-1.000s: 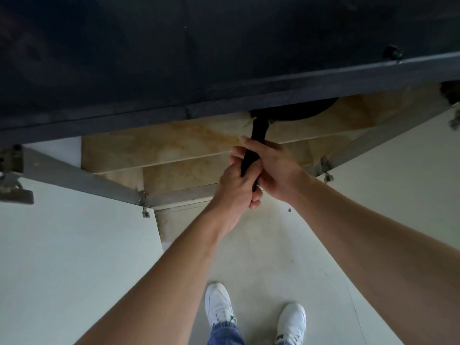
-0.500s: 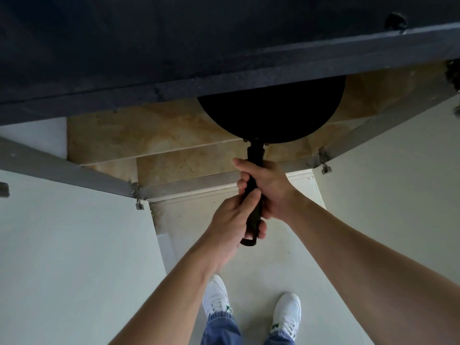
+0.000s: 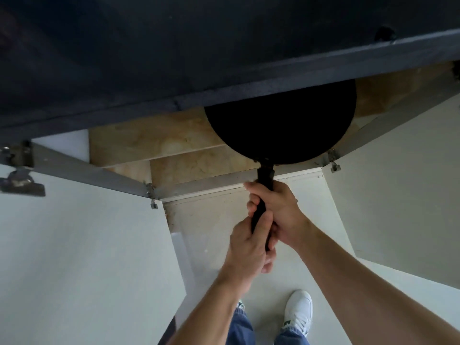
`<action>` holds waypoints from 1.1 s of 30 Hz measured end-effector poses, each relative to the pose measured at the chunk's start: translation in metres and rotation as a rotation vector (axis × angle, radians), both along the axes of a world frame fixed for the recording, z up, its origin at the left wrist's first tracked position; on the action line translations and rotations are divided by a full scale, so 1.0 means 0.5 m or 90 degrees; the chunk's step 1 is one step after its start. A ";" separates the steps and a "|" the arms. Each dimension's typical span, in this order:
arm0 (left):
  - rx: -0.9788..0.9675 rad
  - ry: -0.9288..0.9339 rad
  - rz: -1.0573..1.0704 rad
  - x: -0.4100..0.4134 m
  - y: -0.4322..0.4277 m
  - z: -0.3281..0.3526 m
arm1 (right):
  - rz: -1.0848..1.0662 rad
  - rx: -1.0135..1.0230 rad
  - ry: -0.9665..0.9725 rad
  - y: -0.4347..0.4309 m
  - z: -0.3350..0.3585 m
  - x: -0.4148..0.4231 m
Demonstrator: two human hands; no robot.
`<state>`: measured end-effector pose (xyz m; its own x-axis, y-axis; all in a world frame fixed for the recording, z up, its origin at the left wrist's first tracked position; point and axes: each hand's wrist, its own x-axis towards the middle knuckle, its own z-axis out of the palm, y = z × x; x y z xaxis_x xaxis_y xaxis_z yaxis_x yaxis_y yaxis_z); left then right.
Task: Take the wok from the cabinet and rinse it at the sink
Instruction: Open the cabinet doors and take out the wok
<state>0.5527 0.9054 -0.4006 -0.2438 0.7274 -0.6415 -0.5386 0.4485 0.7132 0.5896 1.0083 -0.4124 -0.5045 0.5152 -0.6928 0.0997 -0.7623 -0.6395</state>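
We hold the round black metal wok (image 3: pixel 281 125) half out of the open tan-floored cabinet (image 3: pixel 161 143).
Our left hand (image 3: pixel 249 247) and right hand (image 3: pixel 276 210) both clench its black handle (image 3: pixel 265 178); we should pull level, clearing the dark countertop edge (image 3: pixel 224 95) before lifting.

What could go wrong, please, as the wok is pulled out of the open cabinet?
1. The wok lies partly under the dark countertop edge; lifting early could knock its rim against it.
2. The open right door stands close beside the wok; a sideways swing might hit it.
3. The left hand and right hand grip only the handle, above the shoes; a slip could drop it on the feet.
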 end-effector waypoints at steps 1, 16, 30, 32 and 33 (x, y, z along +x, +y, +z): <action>-0.001 -0.002 -0.002 0.008 -0.016 0.008 | -0.007 -0.012 -0.004 -0.015 0.008 0.009; -0.092 -0.092 -0.052 0.182 -0.236 0.229 | -0.063 -0.099 -0.081 -0.248 0.196 0.210; -0.113 -0.035 -0.118 0.297 -0.399 0.433 | -0.133 -0.103 -0.067 -0.424 0.403 0.339; -0.107 -0.031 -0.124 0.311 -0.413 0.471 | -0.139 -0.086 -0.057 -0.442 0.436 0.354; -0.103 -0.024 -0.131 0.318 -0.420 0.491 | -0.143 -0.074 -0.049 -0.448 0.455 0.360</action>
<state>0.7115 0.6954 -0.1551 -0.0742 0.6464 -0.7594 -0.4492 0.6582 0.6042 0.7697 0.7843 -0.1848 -0.3301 0.5230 -0.7858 -0.0350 -0.8387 -0.5435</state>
